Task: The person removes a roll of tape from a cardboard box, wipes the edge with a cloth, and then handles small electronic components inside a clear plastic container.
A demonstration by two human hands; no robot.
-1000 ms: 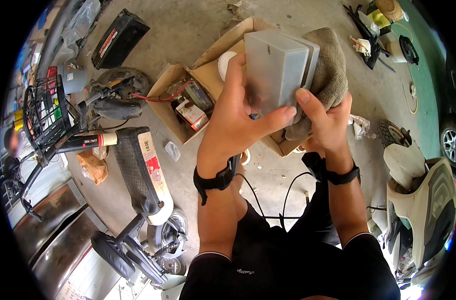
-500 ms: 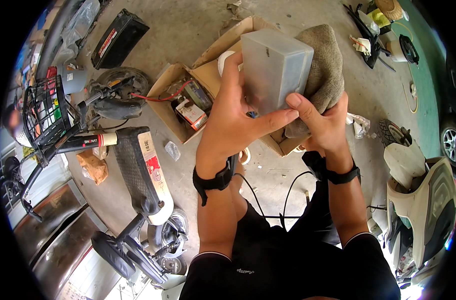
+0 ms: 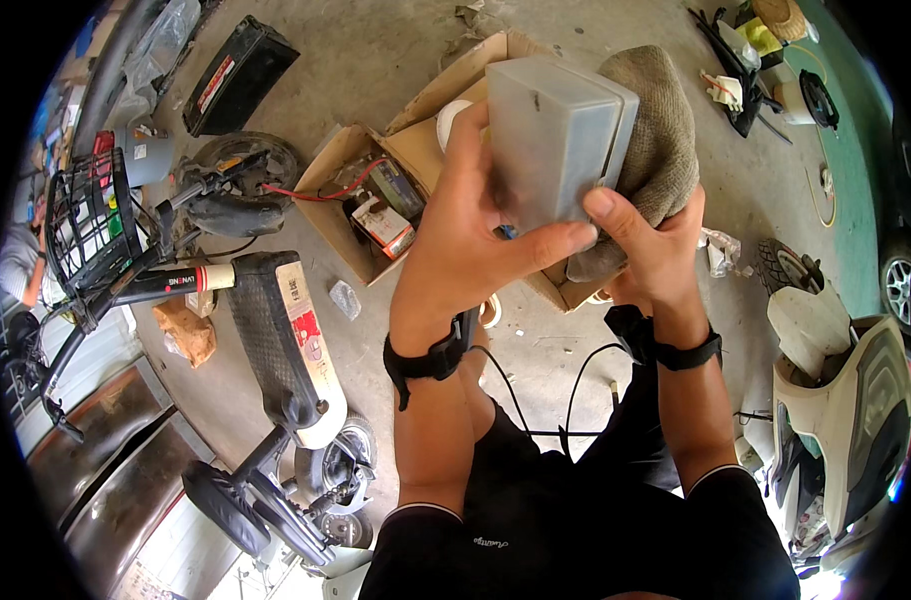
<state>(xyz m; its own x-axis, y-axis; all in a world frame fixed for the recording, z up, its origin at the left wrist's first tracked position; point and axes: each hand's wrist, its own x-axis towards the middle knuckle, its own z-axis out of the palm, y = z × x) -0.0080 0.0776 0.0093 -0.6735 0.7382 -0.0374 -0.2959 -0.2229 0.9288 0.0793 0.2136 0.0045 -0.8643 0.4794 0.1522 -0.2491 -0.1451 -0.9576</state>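
A cloudy clear plastic box (image 3: 550, 145) is held up in front of me, tilted, with dark smudges on its large face. My left hand (image 3: 465, 225) grips it from the left, thumb along its lower edge. My right hand (image 3: 655, 235) is closed on a grey-brown cloth (image 3: 660, 130) lying against the box's right side. The right thumb presses the box's lower right corner, and its other fingers are mostly hidden behind the cloth. A dark line, like a lid seam, runs down the box's right side. What is inside cannot be made out.
Below the box, an open cardboard box (image 3: 320, 215) holds small cartons and a red cable. An electric scooter (image 3: 265, 340) and a black battery (image 3: 237, 78) lie left. White scooter bodywork (image 3: 840, 420) stands right, near a wheel (image 3: 785, 262). Another person (image 3: 20, 262) is partly visible far left.
Both hands have shifted slightly right with the box and cloth. The dark line on the box's side looks wider. The other person at far left shows more.
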